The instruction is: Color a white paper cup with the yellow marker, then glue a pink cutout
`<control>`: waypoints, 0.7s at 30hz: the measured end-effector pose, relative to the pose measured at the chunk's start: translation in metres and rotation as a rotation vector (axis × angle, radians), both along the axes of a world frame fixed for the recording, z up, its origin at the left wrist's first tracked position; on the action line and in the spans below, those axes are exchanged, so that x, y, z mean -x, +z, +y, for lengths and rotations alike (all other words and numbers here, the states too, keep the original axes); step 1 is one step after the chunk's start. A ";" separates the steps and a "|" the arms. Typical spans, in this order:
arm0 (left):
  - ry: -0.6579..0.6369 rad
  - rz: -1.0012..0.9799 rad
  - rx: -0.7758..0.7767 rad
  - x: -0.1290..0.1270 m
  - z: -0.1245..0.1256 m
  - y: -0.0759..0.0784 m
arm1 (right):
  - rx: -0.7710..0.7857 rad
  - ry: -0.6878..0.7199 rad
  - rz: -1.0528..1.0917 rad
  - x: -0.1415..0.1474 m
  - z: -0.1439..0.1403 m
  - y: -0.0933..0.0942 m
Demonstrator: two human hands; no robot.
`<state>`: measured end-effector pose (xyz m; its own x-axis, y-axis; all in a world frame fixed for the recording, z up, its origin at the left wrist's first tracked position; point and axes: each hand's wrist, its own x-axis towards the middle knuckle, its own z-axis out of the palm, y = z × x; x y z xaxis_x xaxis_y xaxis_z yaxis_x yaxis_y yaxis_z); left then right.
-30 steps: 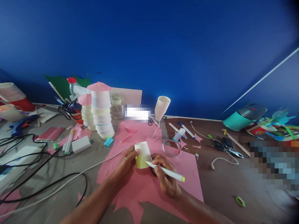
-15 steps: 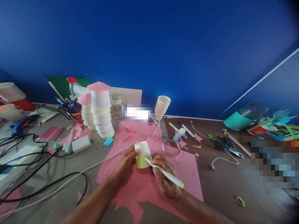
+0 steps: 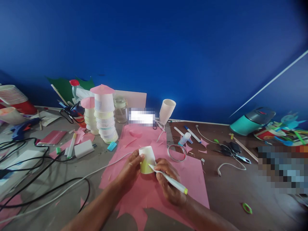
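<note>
A paper cup (image 3: 147,155), white on its upper part and yellow on its lower part, is gripped by my left hand (image 3: 131,166), whose thumb lies along its side. My right hand (image 3: 169,183) is closed around a white marker (image 3: 174,183) with a yellow end. The marker's tip touches the yellow part of the cup or is very close to it. Both hands are above a large pink paper sheet (image 3: 190,189) spread on the table. Some of the right hand's fingers and the cup's far side are hidden.
Two stacks of cups with pink paper tops, a taller one (image 3: 104,109) and a shorter one, stand at the back left. Nested white cups (image 3: 167,110) are near the wall. A tape roll (image 3: 176,152) and glue bottle (image 3: 184,138) lie to the right; black cables (image 3: 88,189) cross the left.
The marker has shifted very slightly against the cup's yellow area. My left hand keeps its hold on the cup, and the things around have stayed put.
</note>
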<state>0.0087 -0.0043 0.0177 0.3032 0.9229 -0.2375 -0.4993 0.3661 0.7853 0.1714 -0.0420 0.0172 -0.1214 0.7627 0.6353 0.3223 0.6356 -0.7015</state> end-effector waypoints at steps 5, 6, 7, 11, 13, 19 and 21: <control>0.000 0.016 -0.002 0.000 0.000 0.000 | -0.017 0.003 -0.006 0.000 0.001 -0.001; -0.003 0.012 -0.001 0.000 0.000 0.000 | -0.015 0.011 -0.001 0.000 0.001 -0.001; -0.006 0.008 0.001 0.000 0.000 -0.001 | -0.010 0.020 0.004 0.000 0.001 -0.001; 0.001 -0.007 0.003 0.000 0.000 -0.002 | 0.018 0.055 0.014 -0.002 0.001 -0.001; 0.008 -0.006 0.007 0.000 0.001 -0.001 | 0.020 0.056 0.020 -0.003 0.001 -0.001; 0.002 -0.017 0.002 0.000 0.000 -0.002 | 0.023 0.036 0.038 -0.002 0.000 0.000; 0.005 -0.004 -0.002 0.000 0.000 -0.002 | 0.017 0.028 0.030 -0.002 0.000 0.001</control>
